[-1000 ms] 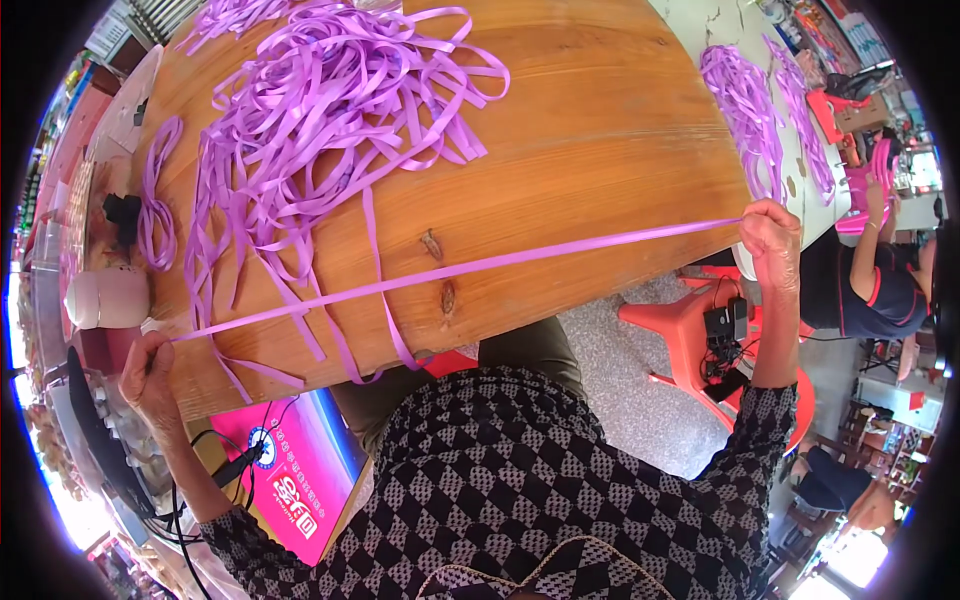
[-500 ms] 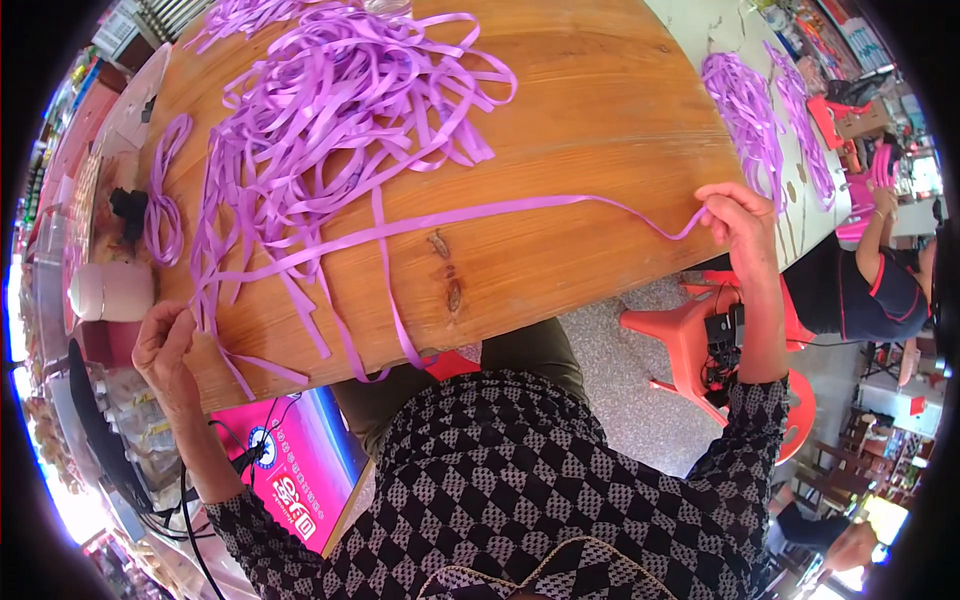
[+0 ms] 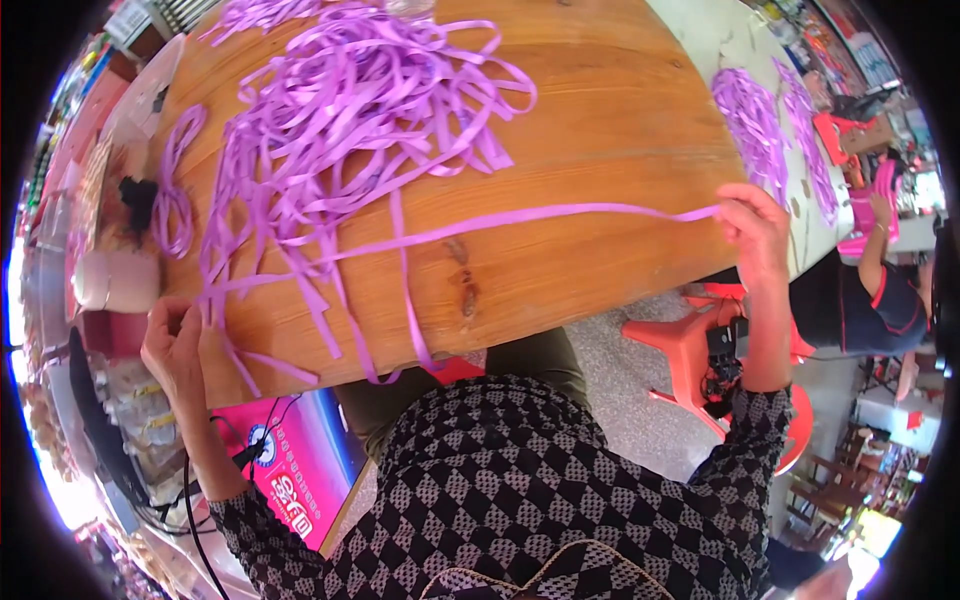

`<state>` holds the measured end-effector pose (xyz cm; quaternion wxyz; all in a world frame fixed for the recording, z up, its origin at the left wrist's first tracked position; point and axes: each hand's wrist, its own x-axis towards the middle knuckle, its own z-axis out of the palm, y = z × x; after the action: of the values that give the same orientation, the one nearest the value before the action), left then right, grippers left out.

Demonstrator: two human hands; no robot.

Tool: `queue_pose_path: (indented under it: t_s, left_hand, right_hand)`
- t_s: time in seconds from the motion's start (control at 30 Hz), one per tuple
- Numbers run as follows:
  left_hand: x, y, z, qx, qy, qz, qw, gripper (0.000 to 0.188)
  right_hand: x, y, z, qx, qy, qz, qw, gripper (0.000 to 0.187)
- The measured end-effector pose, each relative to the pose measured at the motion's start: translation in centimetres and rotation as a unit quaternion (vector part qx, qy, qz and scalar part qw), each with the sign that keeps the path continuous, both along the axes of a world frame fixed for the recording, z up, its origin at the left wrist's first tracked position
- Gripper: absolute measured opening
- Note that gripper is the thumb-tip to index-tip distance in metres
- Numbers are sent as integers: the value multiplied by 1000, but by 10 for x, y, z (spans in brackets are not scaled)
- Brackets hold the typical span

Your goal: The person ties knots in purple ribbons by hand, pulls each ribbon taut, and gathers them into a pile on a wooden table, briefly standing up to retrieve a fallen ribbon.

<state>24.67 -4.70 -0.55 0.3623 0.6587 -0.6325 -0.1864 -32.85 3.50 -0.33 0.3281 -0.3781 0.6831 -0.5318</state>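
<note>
A single purple ribbon (image 3: 540,213) stretches across the wooden table (image 3: 610,110), nearly straight. Its right end is pinched between the thumb and fingers of my right hand (image 3: 755,232), near the table's right edge. My left hand (image 3: 176,345) is closed at the near left edge, fingers pinched where the ribbon's left end runs; the exact grip is partly hidden. Beyond the ribbon lies a big tangled pile of purple ribbons (image 3: 350,110), with several loose strands reaching toward me. Two of these strands pass under the stretched ribbon and hang to the near edge.
A looped purple bundle (image 3: 180,185) lies at the table's left. More ribbon bundles (image 3: 750,120) rest on a pale surface at right. A white round container (image 3: 115,281) stands by my left hand. Red stools (image 3: 680,345) stand at right, with another person (image 3: 865,300) beyond.
The ribbon's right part has gone from a sagging curve to nearly straight. Both hands still pinch, and the right hand sits slightly farther right. The whole view has shifted a little.
</note>
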Motion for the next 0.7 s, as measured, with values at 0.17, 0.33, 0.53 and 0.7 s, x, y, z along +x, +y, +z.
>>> queue_pose_path:
  t_s: [0.17, 0.33, 0.53, 0.7]
  left_hand:
    - [-16, -14, -6, -51, 28, -53, 997, 3]
    - [-27, -7, 18, 86, 285, -56, 953, 11]
    - [-11, 0, 5, 96, 495, -197, 841, 27]
    - [0, 1, 8, 70, 534, -190, 821, 23]
  right_hand:
    - [34, -1, 11, -33, 3, 41, 999, 15]
    - [27, 9, 7, 16, -70, 92, 993, 16]
    - [25, 13, 5, 25, -185, 82, 979, 16]
    - [9, 21, 0, -11, -211, 61, 976, 16]
